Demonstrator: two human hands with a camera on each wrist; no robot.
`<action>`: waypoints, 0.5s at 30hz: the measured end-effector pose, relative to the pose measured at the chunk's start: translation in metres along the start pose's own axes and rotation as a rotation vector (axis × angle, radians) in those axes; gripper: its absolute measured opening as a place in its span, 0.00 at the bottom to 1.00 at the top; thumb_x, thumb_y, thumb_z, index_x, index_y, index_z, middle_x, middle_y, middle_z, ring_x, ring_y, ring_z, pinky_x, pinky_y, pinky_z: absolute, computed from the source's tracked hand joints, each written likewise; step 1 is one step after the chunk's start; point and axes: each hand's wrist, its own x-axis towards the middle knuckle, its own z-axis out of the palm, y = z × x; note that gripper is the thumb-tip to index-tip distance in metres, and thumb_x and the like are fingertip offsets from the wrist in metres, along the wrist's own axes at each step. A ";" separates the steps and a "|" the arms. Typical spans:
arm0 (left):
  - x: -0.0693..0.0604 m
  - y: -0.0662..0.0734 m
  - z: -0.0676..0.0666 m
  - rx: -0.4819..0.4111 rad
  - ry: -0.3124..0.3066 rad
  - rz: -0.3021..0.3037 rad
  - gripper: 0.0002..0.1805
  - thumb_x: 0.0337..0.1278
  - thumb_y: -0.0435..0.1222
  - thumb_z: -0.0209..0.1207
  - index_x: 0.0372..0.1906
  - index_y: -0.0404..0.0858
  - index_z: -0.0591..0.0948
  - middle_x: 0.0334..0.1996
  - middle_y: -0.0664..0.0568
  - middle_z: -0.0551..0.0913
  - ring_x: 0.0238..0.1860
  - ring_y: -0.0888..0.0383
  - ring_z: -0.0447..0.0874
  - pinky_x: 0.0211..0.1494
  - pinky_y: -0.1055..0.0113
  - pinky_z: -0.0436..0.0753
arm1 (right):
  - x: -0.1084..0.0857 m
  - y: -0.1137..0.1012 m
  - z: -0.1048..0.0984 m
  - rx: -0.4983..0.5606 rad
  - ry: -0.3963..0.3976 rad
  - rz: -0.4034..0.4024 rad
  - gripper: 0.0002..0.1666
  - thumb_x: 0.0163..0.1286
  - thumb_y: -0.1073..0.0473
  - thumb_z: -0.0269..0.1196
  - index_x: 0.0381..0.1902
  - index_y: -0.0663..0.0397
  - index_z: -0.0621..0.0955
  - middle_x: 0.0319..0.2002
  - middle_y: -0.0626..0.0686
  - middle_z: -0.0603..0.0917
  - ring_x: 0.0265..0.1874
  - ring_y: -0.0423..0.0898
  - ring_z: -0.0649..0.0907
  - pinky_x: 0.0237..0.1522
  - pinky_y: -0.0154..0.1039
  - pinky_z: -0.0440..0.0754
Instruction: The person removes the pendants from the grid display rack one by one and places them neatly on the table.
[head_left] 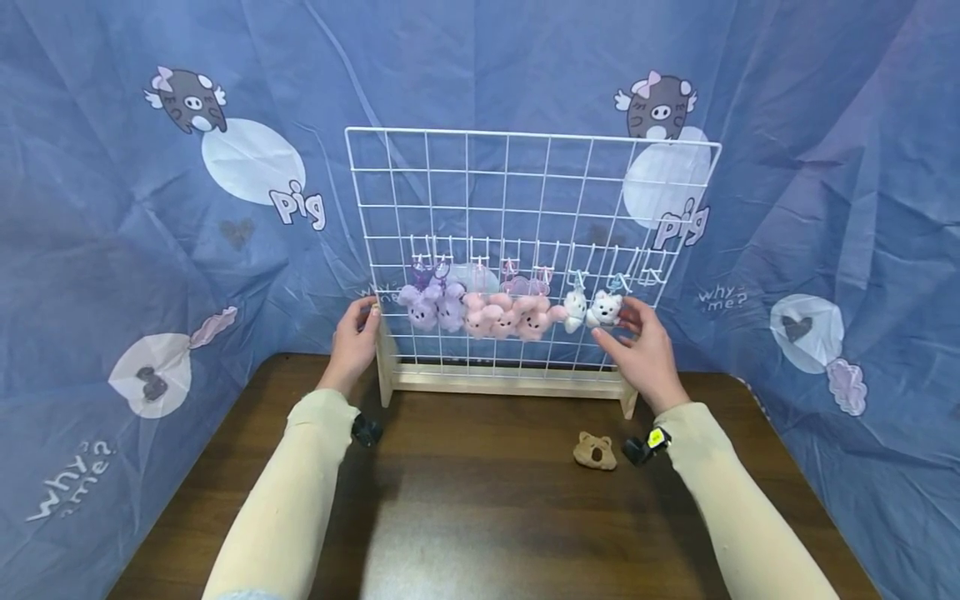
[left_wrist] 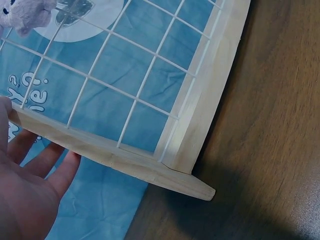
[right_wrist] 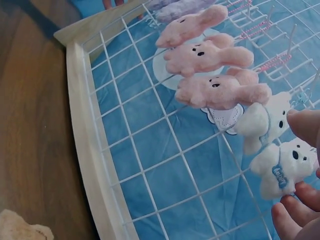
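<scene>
My left hand [head_left: 352,343] grips the left wooden post [head_left: 386,358] of a white wire grid rack [head_left: 506,175], thumb in front and fingers behind. My right hand [head_left: 647,354] holds a white bear plush keychain [head_left: 604,309] at the rack's right side, between thumb and fingers; the bear wears a blue bow tag [right_wrist: 280,175]. Beside it hangs another white plush keychain [head_left: 574,310]. Several pink plush keychains [head_left: 534,318] hang in the middle, and two purple plush keychains [head_left: 450,307] at the left, on hooks of the grid.
A brown bear-head plush [head_left: 595,451] lies on the dark wooden table [head_left: 480,508], in front of the rack's right foot [head_left: 628,402]. A hook [head_left: 651,275] sticks out right of the white bear. Blue printed cloth [head_left: 247,67] surrounds the table.
</scene>
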 end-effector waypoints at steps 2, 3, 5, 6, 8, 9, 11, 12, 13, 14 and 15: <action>0.000 -0.001 0.000 -0.002 0.001 0.000 0.23 0.84 0.44 0.49 0.74 0.40 0.72 0.72 0.35 0.74 0.74 0.40 0.71 0.72 0.43 0.74 | 0.001 -0.002 0.001 0.015 0.001 0.017 0.47 0.71 0.55 0.73 0.79 0.63 0.63 0.67 0.69 0.75 0.68 0.65 0.77 0.67 0.59 0.77; -0.001 -0.001 0.000 -0.002 0.001 0.000 0.23 0.84 0.44 0.49 0.73 0.41 0.72 0.72 0.35 0.74 0.74 0.40 0.71 0.72 0.43 0.74 | 0.001 -0.003 0.001 0.021 0.002 0.026 0.47 0.71 0.55 0.73 0.79 0.63 0.63 0.67 0.69 0.75 0.68 0.65 0.77 0.67 0.59 0.78; -0.001 0.000 0.000 0.003 0.005 0.001 0.23 0.84 0.44 0.49 0.73 0.41 0.73 0.72 0.35 0.75 0.73 0.40 0.72 0.72 0.43 0.74 | 0.002 -0.005 0.002 0.044 0.006 0.040 0.47 0.70 0.56 0.73 0.79 0.62 0.63 0.67 0.69 0.74 0.67 0.65 0.77 0.66 0.59 0.78; 0.000 0.000 0.000 0.005 0.007 0.002 0.23 0.84 0.44 0.49 0.73 0.41 0.73 0.71 0.35 0.75 0.73 0.40 0.72 0.72 0.43 0.74 | 0.003 -0.005 0.002 0.051 0.010 0.047 0.47 0.70 0.56 0.73 0.78 0.62 0.63 0.67 0.69 0.74 0.67 0.65 0.78 0.65 0.58 0.79; 0.000 0.000 0.000 0.003 0.014 0.004 0.22 0.84 0.44 0.49 0.73 0.41 0.73 0.71 0.35 0.76 0.73 0.40 0.73 0.71 0.43 0.75 | 0.004 -0.006 0.002 0.065 0.019 0.056 0.46 0.70 0.57 0.72 0.78 0.62 0.63 0.67 0.69 0.74 0.66 0.66 0.78 0.63 0.56 0.81; 0.000 0.001 0.001 0.006 0.017 0.006 0.22 0.84 0.43 0.50 0.73 0.41 0.73 0.70 0.35 0.76 0.72 0.40 0.73 0.71 0.43 0.75 | 0.005 -0.006 0.002 0.074 0.024 0.059 0.45 0.71 0.58 0.72 0.78 0.62 0.63 0.67 0.69 0.74 0.65 0.65 0.79 0.62 0.55 0.81; 0.001 0.001 0.001 0.001 0.023 0.010 0.22 0.84 0.42 0.50 0.72 0.41 0.74 0.70 0.34 0.77 0.72 0.39 0.74 0.70 0.43 0.76 | 0.006 -0.006 0.002 0.081 0.032 0.067 0.44 0.71 0.58 0.72 0.77 0.62 0.63 0.69 0.68 0.74 0.64 0.65 0.79 0.59 0.50 0.82; 0.001 0.000 0.001 -0.003 0.026 0.014 0.21 0.84 0.42 0.50 0.72 0.40 0.74 0.69 0.34 0.77 0.72 0.39 0.74 0.70 0.43 0.76 | 0.006 -0.006 0.002 0.083 0.033 0.072 0.44 0.71 0.58 0.71 0.77 0.61 0.63 0.69 0.67 0.74 0.64 0.64 0.79 0.57 0.47 0.83; 0.001 0.000 0.001 -0.005 0.025 0.014 0.21 0.84 0.42 0.50 0.72 0.40 0.74 0.69 0.34 0.77 0.72 0.39 0.74 0.70 0.43 0.76 | 0.005 -0.005 0.003 0.088 0.033 0.079 0.44 0.71 0.58 0.71 0.77 0.61 0.63 0.70 0.66 0.73 0.63 0.64 0.80 0.56 0.44 0.83; 0.001 -0.001 0.001 -0.004 0.025 0.013 0.21 0.84 0.42 0.50 0.72 0.40 0.74 0.69 0.34 0.77 0.72 0.39 0.74 0.70 0.43 0.76 | 0.005 -0.004 0.003 0.091 0.033 0.084 0.44 0.72 0.57 0.71 0.78 0.60 0.63 0.71 0.66 0.73 0.63 0.63 0.80 0.54 0.40 0.82; 0.001 -0.001 0.001 -0.004 0.023 0.011 0.21 0.84 0.42 0.50 0.72 0.40 0.74 0.70 0.34 0.77 0.72 0.39 0.74 0.70 0.43 0.76 | 0.005 -0.003 0.004 0.093 0.034 0.090 0.44 0.72 0.57 0.71 0.77 0.60 0.64 0.71 0.65 0.73 0.62 0.62 0.80 0.52 0.37 0.82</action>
